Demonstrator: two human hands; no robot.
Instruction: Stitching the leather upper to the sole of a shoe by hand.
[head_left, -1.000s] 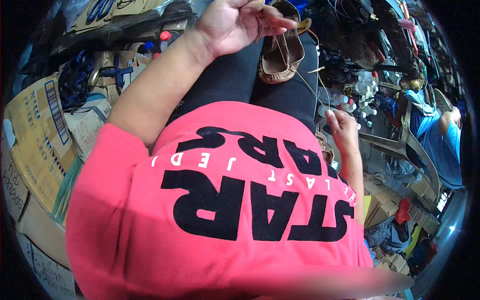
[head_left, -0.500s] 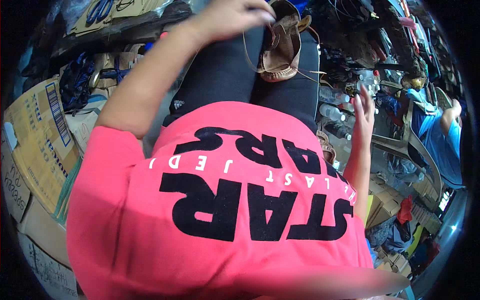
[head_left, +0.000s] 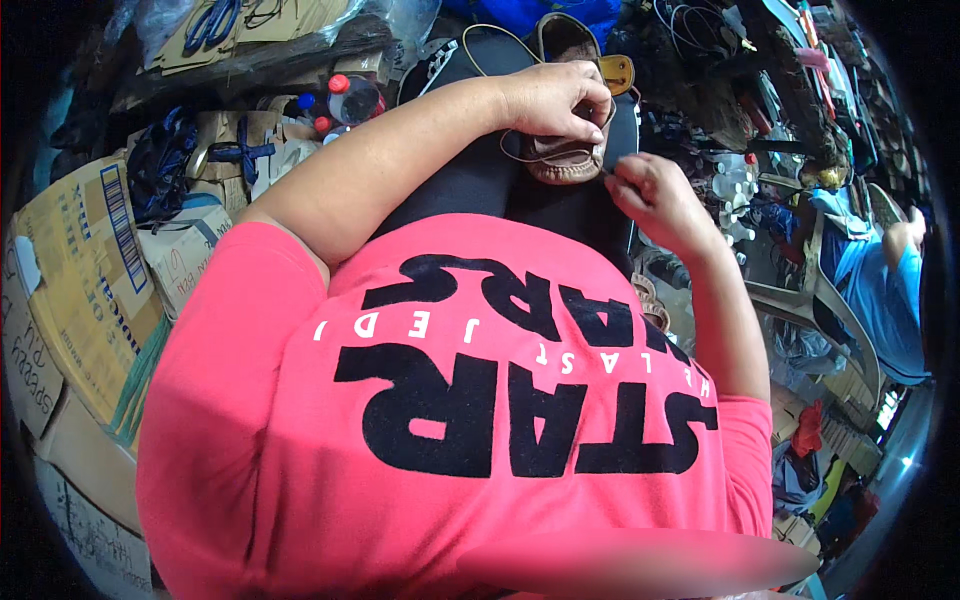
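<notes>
Brown shoe (head_left: 565, 172) on lap (head_left: 465, 165), long axis pointing away, toe end nearest person. Left hand (head_left: 560, 100) closer — right over opening, fingers curled, grip unclear. Right hand (head_left: 655, 200) bunched just right of toe — can't tell what's in it, tbh.

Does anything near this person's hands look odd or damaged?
The brown shoe looks untidy: a loose tan cord arcs out to its left, and a yellowish flap juts out on its right. I see no obvious damage or spill.

Shoe (head_left: 562, 173) on thighs (head_left: 455, 165), cartons (head_left: 75, 290) left, bottles (head_left: 735, 188) right, another person (head_left: 885, 295) far right
</notes>
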